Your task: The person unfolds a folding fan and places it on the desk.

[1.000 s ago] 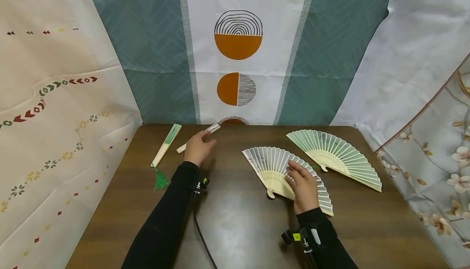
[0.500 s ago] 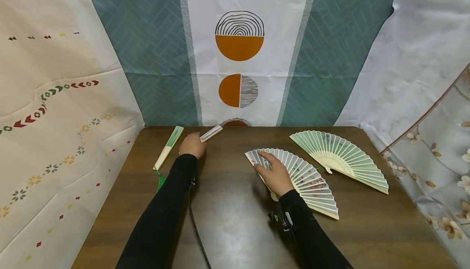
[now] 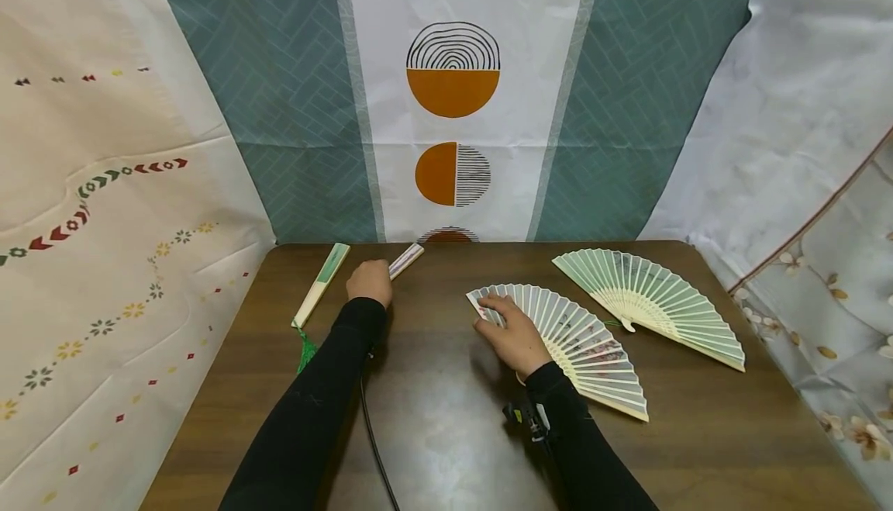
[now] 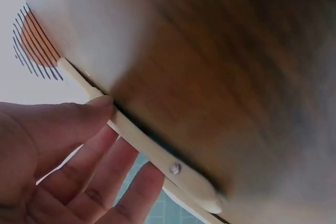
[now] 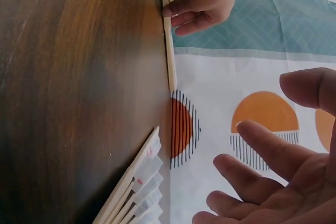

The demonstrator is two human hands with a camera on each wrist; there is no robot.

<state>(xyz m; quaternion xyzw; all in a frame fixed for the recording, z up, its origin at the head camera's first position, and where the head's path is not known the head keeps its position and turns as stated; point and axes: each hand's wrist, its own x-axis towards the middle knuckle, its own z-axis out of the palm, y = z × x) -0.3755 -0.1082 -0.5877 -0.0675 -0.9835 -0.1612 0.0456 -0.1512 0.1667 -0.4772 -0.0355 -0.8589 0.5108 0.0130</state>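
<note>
Since a second ago the right hand point(image 3: 515, 334) slid from the lower ribs up to the left edge of the open white fan point(image 3: 567, 340), fingers loose and spread on top. The brown table point(image 3: 446, 433) also holds an open green fan point(image 3: 649, 302). The left hand point(image 3: 370, 280) grips a closed fan point(image 3: 405, 260), mostly hidden under it. A green closed fan point(image 3: 321, 284) lies just beside.

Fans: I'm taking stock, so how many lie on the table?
4: green closed fan far left, closed fan under the left hand, white open fan under the right hand, green open fan right.
</note>
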